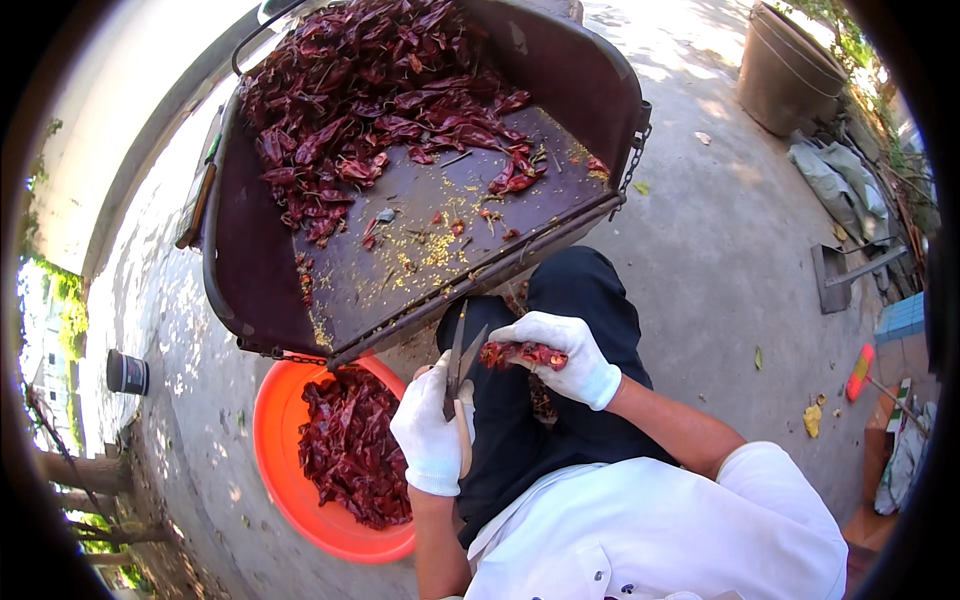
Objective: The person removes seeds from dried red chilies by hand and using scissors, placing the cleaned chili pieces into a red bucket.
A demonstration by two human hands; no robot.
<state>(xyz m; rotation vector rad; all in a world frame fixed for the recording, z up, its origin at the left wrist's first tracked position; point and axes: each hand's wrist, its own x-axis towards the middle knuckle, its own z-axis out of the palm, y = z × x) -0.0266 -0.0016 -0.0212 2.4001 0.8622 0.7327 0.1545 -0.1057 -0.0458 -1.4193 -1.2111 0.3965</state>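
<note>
Both my hands wear white gloves and are over my dark trousers. My left hand [430,430] is closed round a pair of scissors [462,370], whose blades stand apart and point away from me. Just right of the blades, my right hand [568,360] grips dried red chili peppers [522,354], with their ends sticking out toward the scissors. A heap of dried chilies [390,80] fills the far left of a dark metal cart bed [410,270]. More cut chilies [350,445] lie in an orange basin [280,470] beside my left hand.
Yellow seeds [430,250] and bits of stem are scattered over the cart bed's near part. A chain [634,160] hangs at its right corner. A dark bucket [127,373] stands far left, a large brown pot [788,70] far right, and a dustpan [835,280] below it.
</note>
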